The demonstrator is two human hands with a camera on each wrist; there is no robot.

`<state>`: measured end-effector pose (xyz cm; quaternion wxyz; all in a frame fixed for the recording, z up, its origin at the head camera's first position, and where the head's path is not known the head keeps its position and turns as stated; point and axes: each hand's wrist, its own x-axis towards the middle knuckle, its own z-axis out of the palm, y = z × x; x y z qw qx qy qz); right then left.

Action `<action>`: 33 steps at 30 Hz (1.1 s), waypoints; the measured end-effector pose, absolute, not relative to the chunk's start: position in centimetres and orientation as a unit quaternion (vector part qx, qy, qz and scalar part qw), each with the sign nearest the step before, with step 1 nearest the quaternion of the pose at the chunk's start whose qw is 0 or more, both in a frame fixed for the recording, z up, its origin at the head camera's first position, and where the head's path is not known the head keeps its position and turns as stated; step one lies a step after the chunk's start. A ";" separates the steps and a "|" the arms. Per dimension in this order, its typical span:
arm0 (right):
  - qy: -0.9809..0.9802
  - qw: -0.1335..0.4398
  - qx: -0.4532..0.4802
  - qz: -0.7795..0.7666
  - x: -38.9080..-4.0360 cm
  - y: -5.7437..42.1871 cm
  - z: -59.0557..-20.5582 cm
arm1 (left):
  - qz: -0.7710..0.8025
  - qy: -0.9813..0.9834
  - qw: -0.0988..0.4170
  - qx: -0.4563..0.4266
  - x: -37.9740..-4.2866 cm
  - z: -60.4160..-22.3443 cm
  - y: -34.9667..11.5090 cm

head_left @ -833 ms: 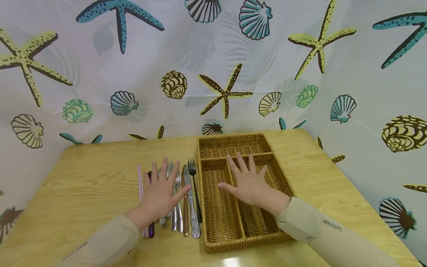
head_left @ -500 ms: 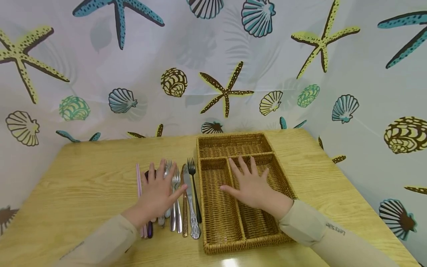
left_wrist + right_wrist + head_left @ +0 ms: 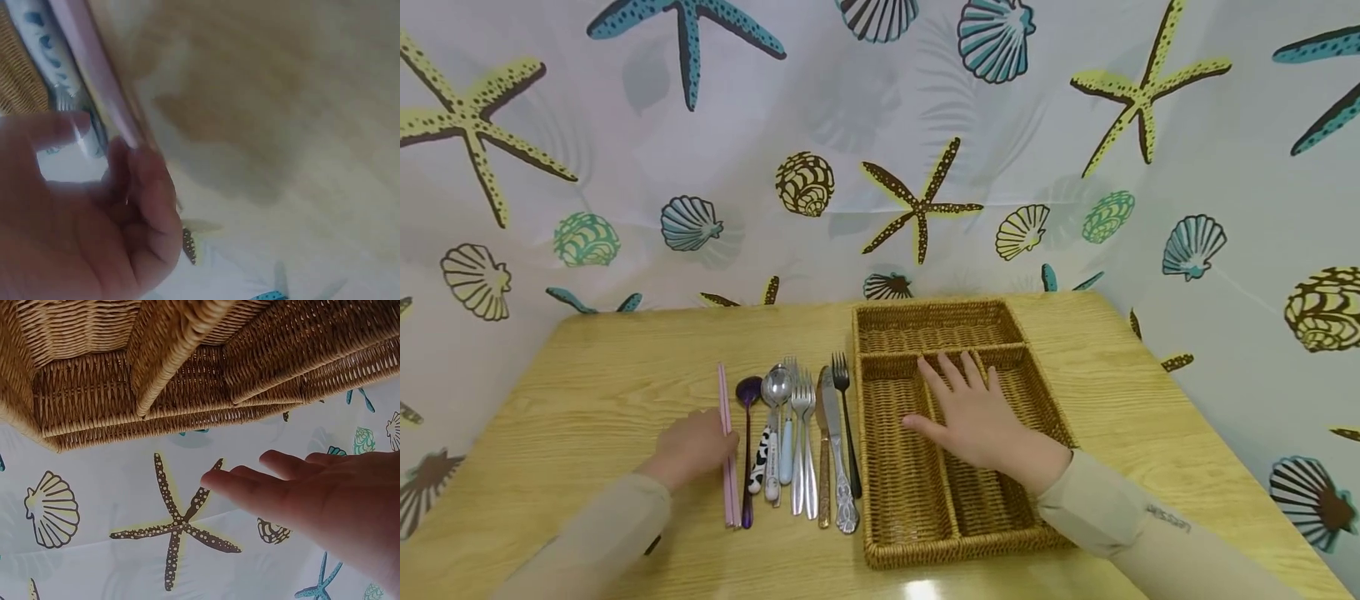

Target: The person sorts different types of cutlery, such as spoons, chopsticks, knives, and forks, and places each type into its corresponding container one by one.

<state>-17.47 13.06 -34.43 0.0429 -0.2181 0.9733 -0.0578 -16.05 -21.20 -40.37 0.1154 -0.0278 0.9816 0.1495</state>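
In the head view, my left hand reaches the pink chopsticks at the left end of the cutlery row, fingers curled round their middle. The left wrist view shows the curled fingers at the chopsticks, with the thumb held away. My right hand, fingers spread and holding nothing, hovers over the divided wicker basket. In the right wrist view its straight fingers are below the basket's rim. Right of the chopsticks lies a purple spoon.
Further right lie silver spoons, several forks, a brown-handled knife, an ornate silver knife and a black fork. A patterned cloth stands behind the wooden table.
My left hand has moved left and down from over the cutlery to the chopsticks, its spread fingers now curled. The spoons it covered show now. The right hand stays spread over the basket.
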 end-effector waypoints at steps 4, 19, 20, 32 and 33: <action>0.972 0.036 -0.225 -0.058 -17.4 13.5 -34.6 | 0.158 0.974 0.158 -0.022 -15.5 -40.9 -21.6; 0.965 0.043 -0.256 -0.036 -17.6 14.3 -34.2 | 0.258 0.947 0.187 -0.045 -17.1 -40.8 -21.6; 0.965 0.042 -0.257 -0.036 -17.7 14.3 -34.1 | 0.272 0.942 0.189 -0.049 -17.3 -40.9 -21.6; 0.965 0.054 -0.256 -0.035 -17.7 14.7 -33.9 | 0.323 0.921 0.209 -0.067 -17.3 -40.6 -22.7; 0.965 0.054 -0.256 -0.034 -17.7 14.7 -34.0 | 0.324 0.921 0.206 -0.065 -17.2 -40.5 -22.8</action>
